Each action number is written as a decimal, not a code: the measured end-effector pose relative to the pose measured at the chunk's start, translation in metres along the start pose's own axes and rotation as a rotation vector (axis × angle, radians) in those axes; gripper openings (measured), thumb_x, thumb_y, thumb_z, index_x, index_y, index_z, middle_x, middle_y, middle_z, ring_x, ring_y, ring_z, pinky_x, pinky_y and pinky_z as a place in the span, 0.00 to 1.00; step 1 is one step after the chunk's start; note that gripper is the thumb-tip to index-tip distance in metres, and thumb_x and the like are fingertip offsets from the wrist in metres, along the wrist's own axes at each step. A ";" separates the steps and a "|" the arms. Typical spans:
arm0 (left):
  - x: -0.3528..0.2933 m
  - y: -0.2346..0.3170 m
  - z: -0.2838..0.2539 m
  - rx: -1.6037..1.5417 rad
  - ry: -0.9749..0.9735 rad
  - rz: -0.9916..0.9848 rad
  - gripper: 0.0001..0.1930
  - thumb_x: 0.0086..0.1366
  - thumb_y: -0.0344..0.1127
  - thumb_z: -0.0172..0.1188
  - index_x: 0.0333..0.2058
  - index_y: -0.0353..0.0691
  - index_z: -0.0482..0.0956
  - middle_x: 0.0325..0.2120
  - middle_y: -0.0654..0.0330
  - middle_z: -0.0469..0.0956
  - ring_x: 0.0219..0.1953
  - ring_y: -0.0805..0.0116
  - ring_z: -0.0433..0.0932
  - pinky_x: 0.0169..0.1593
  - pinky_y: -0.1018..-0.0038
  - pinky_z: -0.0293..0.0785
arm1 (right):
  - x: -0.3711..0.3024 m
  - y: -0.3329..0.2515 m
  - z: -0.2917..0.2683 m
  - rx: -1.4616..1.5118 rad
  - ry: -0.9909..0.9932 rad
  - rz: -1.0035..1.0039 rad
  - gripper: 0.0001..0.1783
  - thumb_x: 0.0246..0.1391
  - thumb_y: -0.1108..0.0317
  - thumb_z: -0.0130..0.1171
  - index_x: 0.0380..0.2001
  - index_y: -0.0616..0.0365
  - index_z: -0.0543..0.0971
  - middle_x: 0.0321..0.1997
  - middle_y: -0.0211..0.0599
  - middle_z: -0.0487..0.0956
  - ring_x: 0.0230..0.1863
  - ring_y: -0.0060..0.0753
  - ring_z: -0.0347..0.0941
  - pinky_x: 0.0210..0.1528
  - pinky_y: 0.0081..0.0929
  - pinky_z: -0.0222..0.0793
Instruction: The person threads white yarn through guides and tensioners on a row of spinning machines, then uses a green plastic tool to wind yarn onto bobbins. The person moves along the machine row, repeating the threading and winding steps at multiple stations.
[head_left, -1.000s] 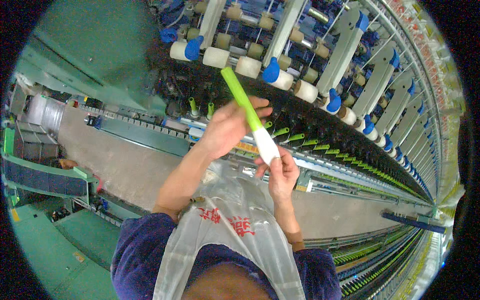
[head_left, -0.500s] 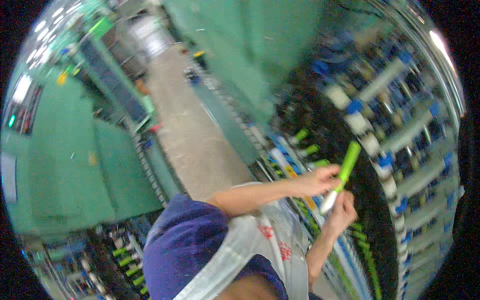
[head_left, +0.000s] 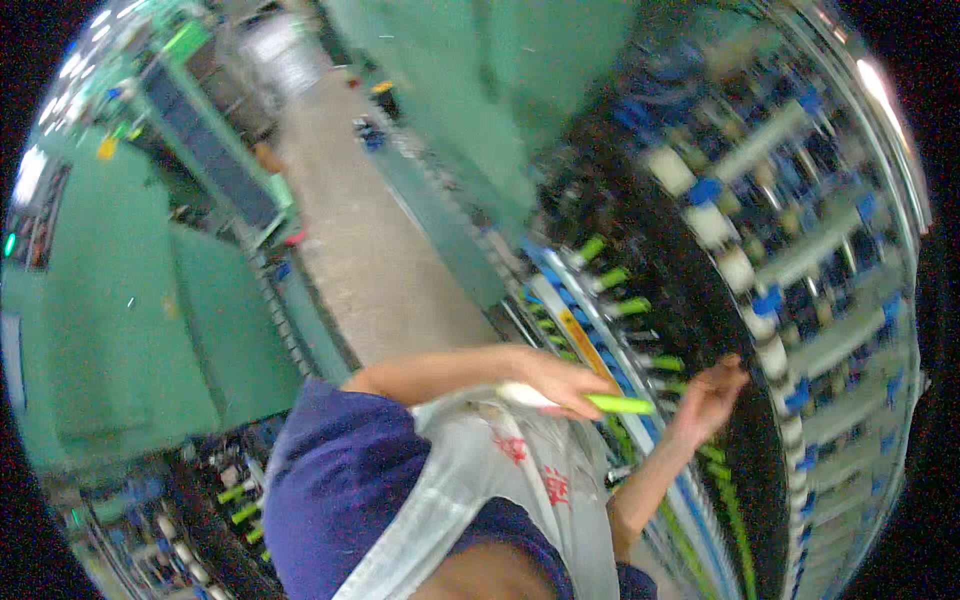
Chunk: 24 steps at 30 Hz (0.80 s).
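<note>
My left hand [head_left: 565,385] is closed round a spinning bobbin [head_left: 622,404], held level in front of my apron. Its bare green end points right toward the machine, and its white wound part sticks out on the left side of the hand. Raised in front of the spinning machine [head_left: 770,350], my right hand [head_left: 712,395] is apart from the bobbin. Its fingertips are drawn together; whether a thread is between them is too blurred to see. Several green bobbins [head_left: 630,306] stand in a row along the machine, just beyond my hands.
A blue and white rail [head_left: 590,340] with a yellow strip runs beside the bobbin row. White rollers and blue parts [head_left: 710,225] fill the machine's right side. An aisle floor [head_left: 400,290] stretches away ahead. Another machine with green bobbins [head_left: 245,513] stands at the lower left.
My left hand has carried the bobbin left and down toward my apron, turning it from steep to level. The right hand has come away from the bobbin, moving up and right.
</note>
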<state>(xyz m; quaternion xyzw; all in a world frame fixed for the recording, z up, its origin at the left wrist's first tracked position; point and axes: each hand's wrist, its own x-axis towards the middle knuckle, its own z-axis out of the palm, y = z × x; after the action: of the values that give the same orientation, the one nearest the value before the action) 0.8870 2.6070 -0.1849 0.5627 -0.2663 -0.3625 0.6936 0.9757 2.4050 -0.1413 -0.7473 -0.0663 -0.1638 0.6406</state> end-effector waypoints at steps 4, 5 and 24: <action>-0.044 -0.013 -0.029 1.034 0.129 -0.554 0.20 0.60 0.53 0.53 0.36 0.40 0.75 0.29 0.51 0.77 0.34 0.50 0.75 0.37 0.56 0.72 | -0.016 0.030 -0.045 -0.819 -0.785 -0.697 0.02 0.41 0.74 0.56 0.22 0.54 0.77 0.20 0.33 0.72 0.27 0.35 0.70 0.31 0.33 0.66; -0.052 -0.016 -0.034 1.139 0.268 -0.365 0.20 0.59 0.55 0.52 0.31 0.42 0.75 0.21 0.52 0.76 0.27 0.50 0.76 0.32 0.54 0.72 | -0.017 0.035 -0.054 -0.859 -0.813 -0.585 0.01 0.44 0.72 0.56 0.23 0.55 0.77 0.24 0.35 0.73 0.31 0.35 0.71 0.33 0.32 0.66; -0.056 -0.048 -0.056 1.296 0.407 -0.198 0.15 0.55 0.48 0.59 0.30 0.42 0.75 0.16 0.50 0.74 0.22 0.48 0.76 0.28 0.56 0.73 | -0.020 0.041 -0.083 -0.878 -0.676 -0.449 0.06 0.41 0.67 0.58 0.27 0.52 0.76 0.30 0.36 0.75 0.35 0.36 0.73 0.37 0.31 0.69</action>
<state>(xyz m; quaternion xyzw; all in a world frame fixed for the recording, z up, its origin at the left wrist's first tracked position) 0.8874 2.6803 -0.2425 0.9426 -0.2412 -0.0787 0.2170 0.9562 2.3188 -0.1763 -0.9206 -0.3488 -0.0604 0.1649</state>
